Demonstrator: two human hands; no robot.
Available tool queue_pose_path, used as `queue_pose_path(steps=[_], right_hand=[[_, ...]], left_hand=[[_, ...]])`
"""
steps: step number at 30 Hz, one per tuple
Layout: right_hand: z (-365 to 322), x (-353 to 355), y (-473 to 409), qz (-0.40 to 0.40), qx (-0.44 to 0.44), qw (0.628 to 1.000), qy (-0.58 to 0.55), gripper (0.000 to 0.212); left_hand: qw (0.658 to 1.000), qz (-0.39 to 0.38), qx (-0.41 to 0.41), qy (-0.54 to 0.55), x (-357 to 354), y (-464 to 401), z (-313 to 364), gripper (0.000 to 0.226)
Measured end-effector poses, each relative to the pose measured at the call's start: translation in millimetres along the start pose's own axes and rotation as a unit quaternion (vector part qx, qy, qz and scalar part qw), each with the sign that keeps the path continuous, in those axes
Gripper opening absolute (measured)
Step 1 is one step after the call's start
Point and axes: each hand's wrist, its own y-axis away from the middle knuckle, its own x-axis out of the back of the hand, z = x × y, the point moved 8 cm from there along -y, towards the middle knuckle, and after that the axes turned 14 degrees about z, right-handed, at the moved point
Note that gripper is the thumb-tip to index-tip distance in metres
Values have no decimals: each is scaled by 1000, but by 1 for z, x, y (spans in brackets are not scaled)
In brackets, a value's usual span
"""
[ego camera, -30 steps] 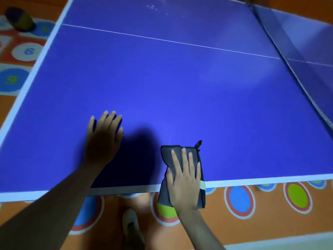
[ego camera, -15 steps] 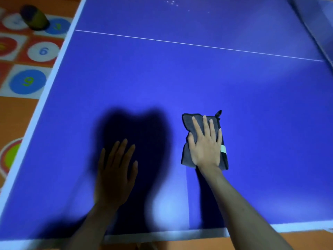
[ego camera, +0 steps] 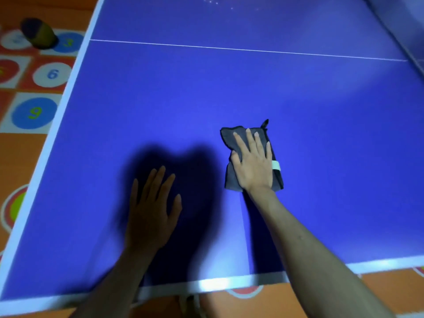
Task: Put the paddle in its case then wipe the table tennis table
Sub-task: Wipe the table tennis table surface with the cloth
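Technician: What is the grip state?

Instructor: The right hand (ego camera: 253,167) lies flat, fingers straight, pressing the folded dark grey microfibre cloth (ego camera: 231,177) onto the blue table tennis table (ego camera: 321,138). Nothing is pinched. The left hand (ego camera: 152,210) rests palm-down on the bare surface, fingers spread, holding nothing.

Technician: Where does the cloth sit?

Instructor: It sits near the middle of the near half, beside the white centre line (ego camera: 244,226).

Technician: How does it likely handle?

Instructor: Judged soft, light and limp, it probably bunches if pushed by one corner. Broad palm pressure over its middle suits it. The small hanging loop (ego camera: 265,123) at its far corner offers a lifting point.
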Motion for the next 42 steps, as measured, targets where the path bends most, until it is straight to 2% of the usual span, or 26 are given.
queue_pose_path(steps=[8,12,13,15,18,21,27,33,38,42], right_hand=[[-39,42,169,7,55,998,10,63],[-54,58,230,-3,43,999,28,63],[-57,59,238,-3,33,999,33,62],[-60,60,241,2,12,999,39,61],[-65,54,218,7,5,999,41,60],[-72,38,169,14,-2,999,32,60],[-81,2,61,27,-11,999,38,62],[-87,-25,-32,5,-20,999,25,62],[-89,-37,-68,-6,-22,999,23,63],[-91,-35,-63,-10,-24,1000,2,64]], left_hand=[[998,12,16,66,1,3,-2,56],[975,10,127,181,4,2,-17,56],[975,5,140,171,7,3,-21,57],[990,-4,95,103,15,7,-27,54],[999,-11,-28,20,27,10,-43,49],[997,0,-69,-29,27,-1,-75,47],[999,21,-42,1,29,-13,-91,48],[999,-23,-23,1,24,-14,-95,51],[999,-24,-28,-3,19,-16,-96,50],[999,-18,-40,-5,20,-14,-95,52]])
